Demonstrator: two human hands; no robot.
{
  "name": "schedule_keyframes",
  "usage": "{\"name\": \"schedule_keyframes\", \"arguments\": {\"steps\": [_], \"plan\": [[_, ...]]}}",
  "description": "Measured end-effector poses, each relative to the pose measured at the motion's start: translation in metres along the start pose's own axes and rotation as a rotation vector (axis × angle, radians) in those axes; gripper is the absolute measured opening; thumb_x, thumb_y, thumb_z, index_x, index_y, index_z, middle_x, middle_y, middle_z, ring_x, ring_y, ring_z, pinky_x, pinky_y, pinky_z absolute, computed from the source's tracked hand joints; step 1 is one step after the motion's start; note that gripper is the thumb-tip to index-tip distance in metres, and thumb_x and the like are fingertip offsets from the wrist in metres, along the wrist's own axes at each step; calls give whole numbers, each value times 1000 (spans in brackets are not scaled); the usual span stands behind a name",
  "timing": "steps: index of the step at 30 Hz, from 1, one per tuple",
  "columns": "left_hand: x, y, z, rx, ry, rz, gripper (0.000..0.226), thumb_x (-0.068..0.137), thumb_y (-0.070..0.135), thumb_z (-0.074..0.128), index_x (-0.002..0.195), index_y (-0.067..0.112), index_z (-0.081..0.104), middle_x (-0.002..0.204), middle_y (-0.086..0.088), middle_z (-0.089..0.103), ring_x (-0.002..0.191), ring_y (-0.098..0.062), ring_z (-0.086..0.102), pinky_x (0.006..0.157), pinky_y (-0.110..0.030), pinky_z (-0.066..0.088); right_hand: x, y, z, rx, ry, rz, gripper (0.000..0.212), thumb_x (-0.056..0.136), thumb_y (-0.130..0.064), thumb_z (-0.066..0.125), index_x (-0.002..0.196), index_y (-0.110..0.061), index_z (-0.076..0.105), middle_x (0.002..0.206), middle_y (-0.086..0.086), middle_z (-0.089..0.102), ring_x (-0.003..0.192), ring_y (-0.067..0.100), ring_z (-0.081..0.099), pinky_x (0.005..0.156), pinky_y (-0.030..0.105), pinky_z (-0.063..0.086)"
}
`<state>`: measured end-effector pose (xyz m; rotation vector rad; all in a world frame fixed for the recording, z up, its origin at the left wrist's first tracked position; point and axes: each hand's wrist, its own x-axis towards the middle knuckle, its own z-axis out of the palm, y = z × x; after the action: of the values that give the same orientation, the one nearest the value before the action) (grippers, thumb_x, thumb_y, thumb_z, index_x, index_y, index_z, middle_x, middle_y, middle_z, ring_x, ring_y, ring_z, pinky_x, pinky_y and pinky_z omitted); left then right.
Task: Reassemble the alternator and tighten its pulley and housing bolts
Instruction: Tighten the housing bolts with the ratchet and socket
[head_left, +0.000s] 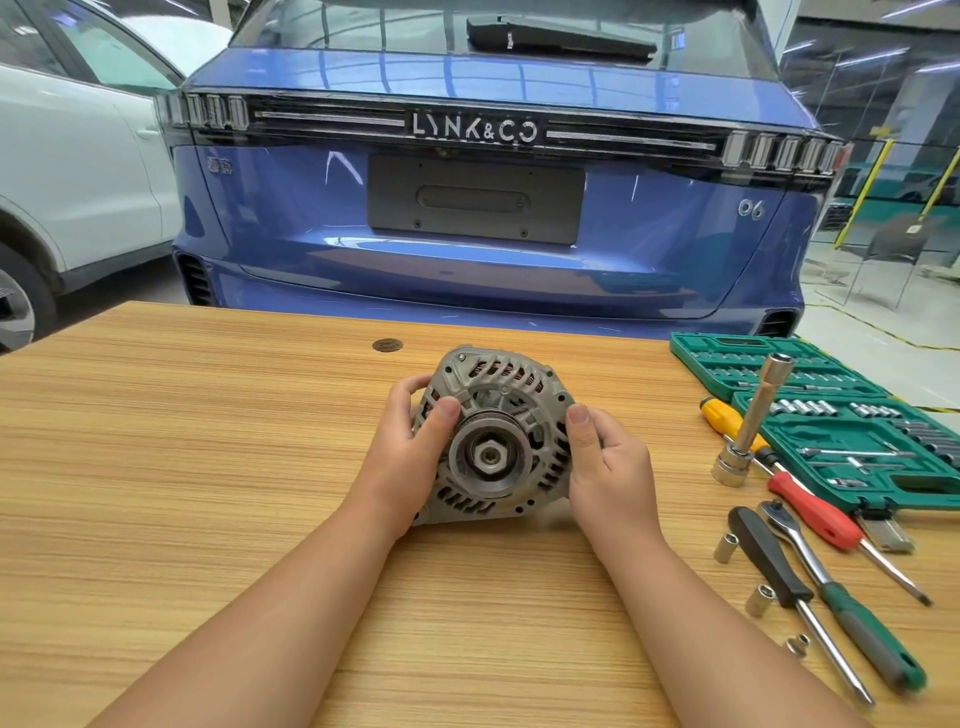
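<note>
Alternator (498, 436): stands on the wooden table (208, 467) near mid-width, tipped so the pulley face looks up toward the camera; housing halves look closed together.
Pulley (491, 457): seated on the shaft at the front of the alternator, hex nut (490, 456) showing at its centre; tightness impossible to judge.
Left hand (410, 441): clamped on the alternator's left flank, thumb pressed on the housing beside the pulley.
Right hand (602, 467): clamped on the alternator's right flank, thumb on the front housing; hands apart, the body between them.
Step in hand: probably steadying or turning the unit before any tool goes on.
Ratchet (841, 592): well right of the alternator, lying among a black-handled screwdriver (795, 597) and a red-handled screwdriver (836, 525), untouched.
Loose sockets (725, 548): right of the alternator, beside the black handle.
Socket case (831, 415): open, farther right and behind.
Blue car (467, 208): beyond the alternator, past the table's far edge.
Risk: rounded body rolling once one hand lets go for a tool; pulley spinning with the nut if not held; nut rounding from a wrong-size socket.
</note>
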<state>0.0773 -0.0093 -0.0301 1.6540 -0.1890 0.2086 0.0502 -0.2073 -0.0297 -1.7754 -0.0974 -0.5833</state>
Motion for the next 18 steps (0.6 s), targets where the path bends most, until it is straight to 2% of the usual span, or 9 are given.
{"name": "schedule_keyframes", "arguments": {"steps": [5,7,9,11,13,16,18], "plan": [[2,-1,-1,82,-17,47,60,73,80,54,128,59,40,132,7,60,108,-5,67,92,-41,57,2,4,-1,9,-16,37,48,97,-60,42,105,-23,72,96,-11,75,96,6,68,86,34,55],[1,0,-3,83,-39,64,56,73,77,58,124,63,41,126,11,64,104,-4,69,90,-39,59,2,3,-1,26,5,67,53,97,-69,41,97,-25,71,92,-5,74,90,11,69,81,38,56],[-2,2,-5,110,-86,97,52,75,72,62,121,69,40,116,25,66,104,-1,70,84,-31,61,3,1,0,38,51,126,64,88,-79,41,89,-20,67,86,5,71,82,21,67,76,46,56],[-6,7,-5,160,-130,129,56,75,68,65,123,72,37,117,41,58,109,5,65,81,-20,58,3,-3,-1,31,99,185,76,77,-84,40,88,-12,63,85,11,69,78,26,66,75,50,56],[-8,9,-5,181,-150,139,59,75,67,65,125,74,34,119,46,54,112,8,62,84,-21,57,4,-5,-2,12,107,212,82,73,-86,38,90,-9,63,87,13,71,83,30,67,76,51,55],[-8,7,-7,184,-193,116,68,76,77,59,136,70,28,130,37,55,121,3,59,101,-38,52,3,-8,-3,-8,95,224,77,71,-87,40,84,-14,64,78,3,72,78,26,67,68,43,55],[-8,7,-7,194,-216,53,94,69,98,43,151,58,20,155,23,42,139,-4,45,112,-41,40,5,-9,-6,-41,51,259,81,68,-90,40,83,-16,68,77,0,73,80,23,70,69,39,56]]}}
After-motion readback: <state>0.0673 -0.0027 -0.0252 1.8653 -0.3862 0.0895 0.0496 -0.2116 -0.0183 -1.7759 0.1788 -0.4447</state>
